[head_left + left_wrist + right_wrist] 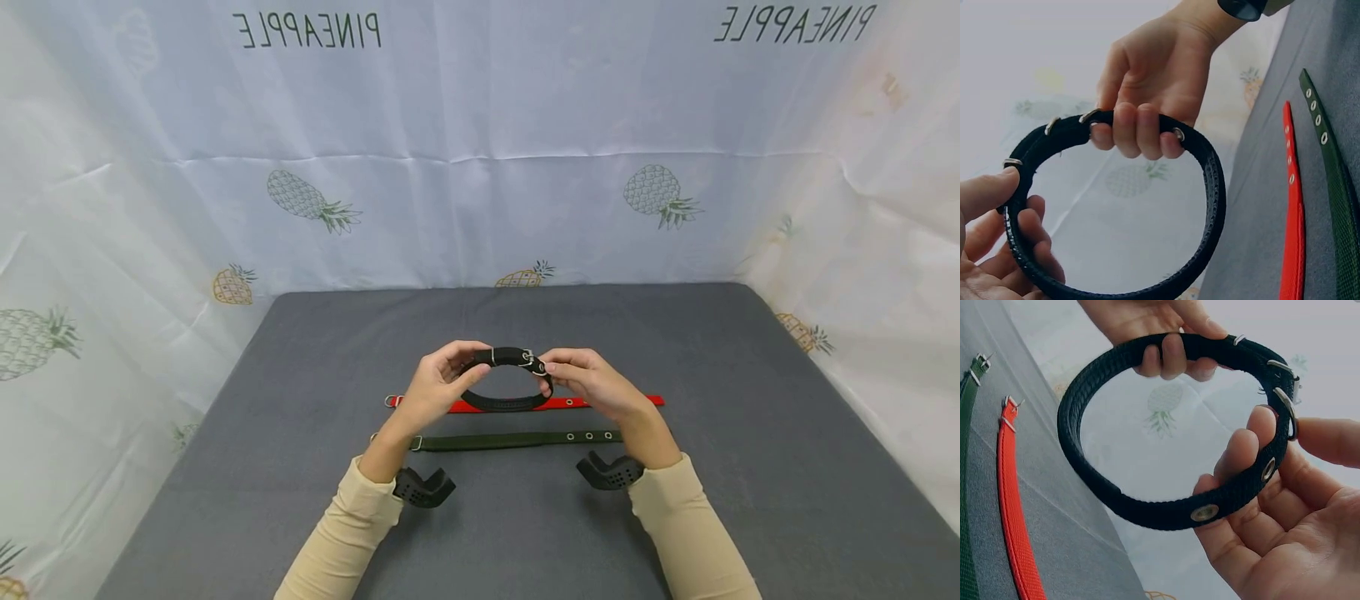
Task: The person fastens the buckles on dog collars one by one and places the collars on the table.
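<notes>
1. Hands hold a black collar (510, 379), buckled into a closed loop, lifted above the grey table (750, 467).
2. Left hand (435, 385) has its fingers curled round the loop's left side, thumb on top.
3. Right hand (592, 382) pinches the buckle end, fingers through the loop.
4. Red collar (600, 402) and green collar (517, 439) lie flat, parallel, just beneath the hands.
5. Pineapple-print cloth (480, 167) walls the table in on three sides.

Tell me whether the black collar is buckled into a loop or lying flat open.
Buckled: the black collar forms a closed ring, held up by the left hand and right hand.
</notes>
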Motion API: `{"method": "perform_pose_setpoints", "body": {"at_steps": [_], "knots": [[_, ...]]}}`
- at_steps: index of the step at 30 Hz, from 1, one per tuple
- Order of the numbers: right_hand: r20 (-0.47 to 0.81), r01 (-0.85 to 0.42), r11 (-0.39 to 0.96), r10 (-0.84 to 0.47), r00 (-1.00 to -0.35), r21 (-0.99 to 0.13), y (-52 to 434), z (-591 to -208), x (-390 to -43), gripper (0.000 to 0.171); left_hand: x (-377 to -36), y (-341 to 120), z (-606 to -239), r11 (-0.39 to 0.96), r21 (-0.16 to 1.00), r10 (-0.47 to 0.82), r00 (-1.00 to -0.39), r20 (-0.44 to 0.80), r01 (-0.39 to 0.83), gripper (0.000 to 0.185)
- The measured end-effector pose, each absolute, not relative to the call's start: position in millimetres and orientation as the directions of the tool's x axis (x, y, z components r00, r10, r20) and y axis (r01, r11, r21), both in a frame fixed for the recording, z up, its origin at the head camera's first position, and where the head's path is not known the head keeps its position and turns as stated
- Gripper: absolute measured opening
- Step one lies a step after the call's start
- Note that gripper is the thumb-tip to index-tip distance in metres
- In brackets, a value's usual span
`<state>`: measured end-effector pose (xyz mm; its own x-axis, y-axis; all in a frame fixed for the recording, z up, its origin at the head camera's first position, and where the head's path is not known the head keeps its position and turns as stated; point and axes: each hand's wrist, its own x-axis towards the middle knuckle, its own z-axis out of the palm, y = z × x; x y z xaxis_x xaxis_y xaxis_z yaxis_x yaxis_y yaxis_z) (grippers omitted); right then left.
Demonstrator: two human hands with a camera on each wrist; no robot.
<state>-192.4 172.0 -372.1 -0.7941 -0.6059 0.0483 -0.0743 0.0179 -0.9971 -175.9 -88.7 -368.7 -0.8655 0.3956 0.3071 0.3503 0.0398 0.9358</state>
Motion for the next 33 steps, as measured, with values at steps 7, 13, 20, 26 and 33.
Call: {"method": "perform_pose_setpoints", "body": {"at_steps": [7,13,20,26,33], "knots": [[0.043,-0.078,0.032,-0.606,-0.795,-0.996,169.3,-363.7,-193.3,0.018,-177.8,-90.7,-368.3,0.135,0.919,0.377,-0.877,0.297,0.370,0.031],[0.040,-0.092,0.061,-0.574,-0.818,-0.994,173.3,-363.2,-193.3,0.018,-179.6,-95.6,-369.1,0.153,0.901,0.377,-0.867,0.326,0.406,0.032],[0.067,-0.125,0.067,-0.556,-0.829,-0.990,182.0,-364.5,-195.2,0.017,-182.4,-100.9,-368.7,0.146,0.896,0.342,-0.871,0.351,0.419,0.030],[0.082,-0.149,0.083,-0.538,-0.839,-0.985,190.7,-365.3,-202.1,0.017,-184.1,-103.2,-367.6,0.121,0.892,0.335,-0.864,0.376,0.435,0.029],[0.075,-0.167,0.145,-0.493,-0.867,-0.975,200.2,-363.5,-211.5,0.016,-185.0,-104.5,-370.0,0.134,0.892,0.332,-0.868,0.370,0.431,0.028]]}}
